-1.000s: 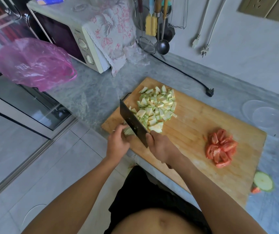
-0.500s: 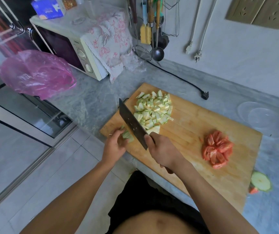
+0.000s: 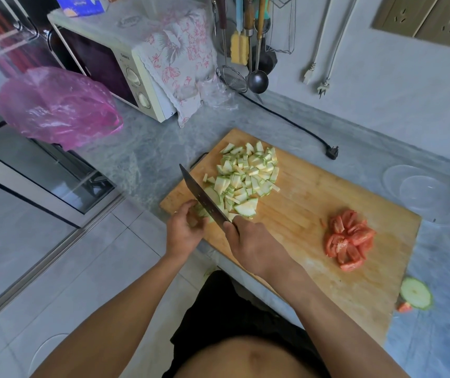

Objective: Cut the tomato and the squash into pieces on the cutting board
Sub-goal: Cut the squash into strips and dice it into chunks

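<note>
A wooden cutting board (image 3: 313, 203) lies on the grey counter. A heap of cut squash pieces (image 3: 248, 175) sits at its far left end. Red tomato pieces (image 3: 348, 240) lie in a pile at its right side. My right hand (image 3: 251, 241) grips the handle of a dark cleaver (image 3: 202, 196), whose blade stands on the board just left of the heap. My left hand (image 3: 184, 230) holds the last bit of squash (image 3: 200, 212) against the blade at the board's near left corner; its fingers hide most of that bit.
A round squash end slice (image 3: 416, 293) and a tomato scrap (image 3: 404, 306) lie on the counter right of the board. A clear lid (image 3: 422, 192) sits at far right, a black cord with plug (image 3: 333, 154) behind the board. A microwave (image 3: 115, 64) and a pink bag (image 3: 57, 107) stand at left.
The camera has tilted a little, shifting the scene down in view. Both hands and the cleaver stay at the board's near left corner, chopping the small squash piece.
</note>
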Motion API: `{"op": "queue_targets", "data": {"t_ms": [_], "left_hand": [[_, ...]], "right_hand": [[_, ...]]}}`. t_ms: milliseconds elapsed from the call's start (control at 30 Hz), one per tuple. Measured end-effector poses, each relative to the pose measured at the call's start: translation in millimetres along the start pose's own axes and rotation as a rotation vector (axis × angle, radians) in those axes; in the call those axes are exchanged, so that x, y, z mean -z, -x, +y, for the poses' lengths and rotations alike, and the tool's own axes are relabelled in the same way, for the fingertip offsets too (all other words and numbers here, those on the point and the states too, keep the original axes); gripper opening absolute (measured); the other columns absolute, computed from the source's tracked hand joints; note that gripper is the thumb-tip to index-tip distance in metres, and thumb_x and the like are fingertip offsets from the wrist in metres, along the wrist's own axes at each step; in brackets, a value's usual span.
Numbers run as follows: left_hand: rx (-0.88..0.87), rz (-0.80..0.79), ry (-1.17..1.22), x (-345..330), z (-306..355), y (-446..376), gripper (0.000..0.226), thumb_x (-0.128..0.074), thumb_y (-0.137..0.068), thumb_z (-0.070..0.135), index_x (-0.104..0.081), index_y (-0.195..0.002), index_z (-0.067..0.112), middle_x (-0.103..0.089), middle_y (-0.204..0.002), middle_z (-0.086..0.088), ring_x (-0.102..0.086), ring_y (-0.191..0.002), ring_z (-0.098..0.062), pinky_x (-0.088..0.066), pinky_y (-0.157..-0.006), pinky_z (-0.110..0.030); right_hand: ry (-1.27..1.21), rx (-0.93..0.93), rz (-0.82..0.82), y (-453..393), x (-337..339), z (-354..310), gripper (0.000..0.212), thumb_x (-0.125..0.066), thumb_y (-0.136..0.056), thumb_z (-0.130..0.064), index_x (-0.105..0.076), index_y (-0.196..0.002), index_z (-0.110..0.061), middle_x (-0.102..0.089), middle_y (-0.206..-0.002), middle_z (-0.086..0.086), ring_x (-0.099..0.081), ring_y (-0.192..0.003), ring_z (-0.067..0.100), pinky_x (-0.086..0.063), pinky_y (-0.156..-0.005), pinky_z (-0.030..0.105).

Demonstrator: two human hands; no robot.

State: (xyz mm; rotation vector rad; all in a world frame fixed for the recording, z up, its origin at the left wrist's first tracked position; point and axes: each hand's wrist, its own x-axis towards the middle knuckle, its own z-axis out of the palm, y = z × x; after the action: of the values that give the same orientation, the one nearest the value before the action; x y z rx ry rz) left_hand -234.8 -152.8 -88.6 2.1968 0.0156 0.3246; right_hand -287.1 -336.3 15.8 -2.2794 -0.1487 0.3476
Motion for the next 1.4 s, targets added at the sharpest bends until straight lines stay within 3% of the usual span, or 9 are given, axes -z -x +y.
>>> {"op": "queue_targets", "data": {"t_ms": [267,367,500,633,800,967,1133,1267,1400], "left_hand": [[-0.017,0.022,-0.017,0,1,0,0.045,-0.085,-0.074,0.014,-0.067,-0.115,0.012,-0.073,-0.101,0.005,-0.068,-0.090,-0.008,-0.055,-0.078,-0.023],[-0.014,0.021,-0.007,-1,2,-1,0.047,-0.085,-0.074,0.014,-0.066,-0.117,0.012,-0.072,-0.107,0.004,-0.065,-0.094,-0.003,-0.049,-0.082,-0.011],[0.010,0.000,-0.026,-1,4,-1,0.050,-0.084,-0.072,0.011,-0.066,-0.119,0.010,-0.071,-0.109,0.005,-0.061,-0.096,0.001,-0.041,-0.082,-0.001],[0.049,-0.025,-0.049,0,5,0,0.053,-0.080,-0.071,0.001,-0.066,-0.121,0.008,-0.073,-0.108,-0.003,-0.066,-0.098,-0.013,-0.039,-0.080,0.002],[0.111,-0.079,-0.015,0,3,-2,0.051,-0.078,-0.075,0.000,-0.064,-0.123,0.013,-0.069,-0.107,0.004,-0.064,-0.102,-0.011,-0.041,-0.079,0.000],[0.147,-0.112,-0.012,2,7,-3,0.047,-0.078,-0.079,0.002,-0.064,-0.123,0.013,-0.064,-0.101,0.007,-0.059,-0.101,-0.007,-0.040,-0.074,0.003],[0.135,-0.090,0.004,2,4,-2,0.050,-0.081,-0.079,0.009,-0.064,-0.125,0.012,-0.066,-0.105,0.006,-0.062,-0.100,-0.007,-0.042,-0.079,-0.001],[0.072,-0.029,0.008,-2,4,2,0.047,-0.082,-0.078,0.014,-0.064,-0.122,0.007,-0.069,-0.105,0.006,-0.067,-0.096,-0.009,-0.052,-0.084,-0.017],[0.083,-0.006,0.080,-5,9,3,0.043,-0.080,-0.079,0.007,-0.064,-0.119,0.004,-0.068,-0.102,0.009,-0.068,-0.093,0.000,-0.053,-0.081,-0.013]], "right_hand": [[0.076,-0.004,-0.005,-2,-8,-3,0.030,-0.033,-0.105,-0.039,-0.038,-0.085,-0.017,-0.046,-0.066,0.008,-0.036,-0.051,0.023,-0.025,-0.049,0.031],[0.115,-0.006,-0.020,-7,-10,-1,0.027,-0.032,-0.106,-0.038,-0.036,-0.089,-0.017,-0.041,-0.063,0.005,-0.034,-0.049,0.021,-0.021,-0.046,0.030],[0.143,-0.042,-0.057,-19,-22,3,0.025,-0.031,-0.106,-0.037,-0.035,-0.093,-0.017,-0.043,-0.067,0.004,-0.042,-0.057,0.028,-0.035,-0.056,0.034],[0.110,-0.065,-0.087,-25,-28,7,0.026,-0.030,-0.106,-0.038,-0.035,-0.093,-0.016,-0.041,-0.066,0.002,-0.043,-0.059,0.028,-0.035,-0.059,0.036],[-0.063,-0.139,-0.124,-28,-3,15,0.035,-0.030,-0.106,-0.038,-0.046,-0.091,-0.012,-0.052,-0.073,0.007,-0.054,-0.051,0.025,-0.040,-0.036,0.031],[-0.277,-0.227,-0.133,-25,9,25,0.038,-0.031,-0.105,-0.042,-0.046,-0.084,-0.014,-0.053,-0.067,0.009,-0.049,-0.045,0.019,-0.049,-0.046,0.035],[-0.152,-0.096,-0.062,-11,8,14,0.037,-0.033,-0.105,-0.040,-0.049,-0.089,-0.011,-0.053,-0.070,0.008,-0.053,-0.048,0.024,-0.041,-0.037,0.028],[-0.044,0.027,0.019,-1,6,6,0.034,-0.037,-0.106,-0.036,-0.047,-0.085,-0.011,-0.049,-0.066,0.001,-0.045,-0.052,0.016,-0.032,-0.044,0.025],[0.009,0.027,0.007,4,4,4,0.032,-0.039,-0.105,-0.038,-0.045,-0.083,-0.014,-0.053,-0.069,0.008,-0.048,-0.060,0.027,-0.031,-0.054,0.033]]}}
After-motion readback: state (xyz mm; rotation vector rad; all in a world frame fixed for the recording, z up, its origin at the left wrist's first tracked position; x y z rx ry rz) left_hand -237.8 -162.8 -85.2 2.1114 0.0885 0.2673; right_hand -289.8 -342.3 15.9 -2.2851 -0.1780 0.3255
